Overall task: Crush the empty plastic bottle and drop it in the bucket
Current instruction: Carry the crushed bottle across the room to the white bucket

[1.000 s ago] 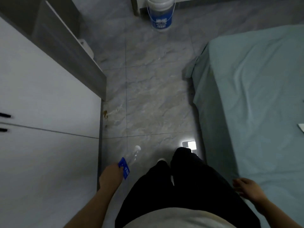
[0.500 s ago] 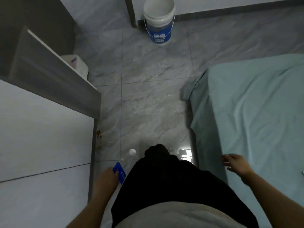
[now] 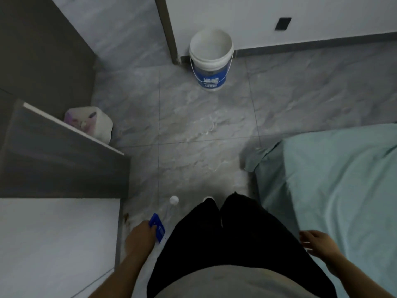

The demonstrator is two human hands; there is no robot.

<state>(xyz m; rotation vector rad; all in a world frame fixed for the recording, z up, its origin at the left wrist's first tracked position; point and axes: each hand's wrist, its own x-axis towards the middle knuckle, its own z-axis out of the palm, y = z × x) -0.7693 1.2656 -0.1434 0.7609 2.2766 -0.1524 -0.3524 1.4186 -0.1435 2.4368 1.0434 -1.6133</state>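
My left hand (image 3: 140, 235) grips a clear plastic bottle (image 3: 166, 214) by its blue label, low beside my left leg; its white cap points forward. The bottle's body is faint against the floor and I cannot tell whether it is crushed. A white bucket (image 3: 211, 59) with a blue label stands open on the grey tiled floor far ahead, next to a door frame. I see nothing inside it. My right hand (image 3: 316, 244) hangs free at the edge of the bed, fingers apart, holding nothing.
A white and grey cabinet (image 3: 58, 168) lines the left side. A pack of tissue rolls (image 3: 92, 123) lies on the floor behind it. A bed with a green sheet (image 3: 343, 179) fills the right. Bare tiled floor (image 3: 204, 130) runs between them toward the bucket.
The view has advanced toward the bucket, which now appears nearer and fully in frame. My left hand still holds the bottle. My right hand has lifted off the bed edge.
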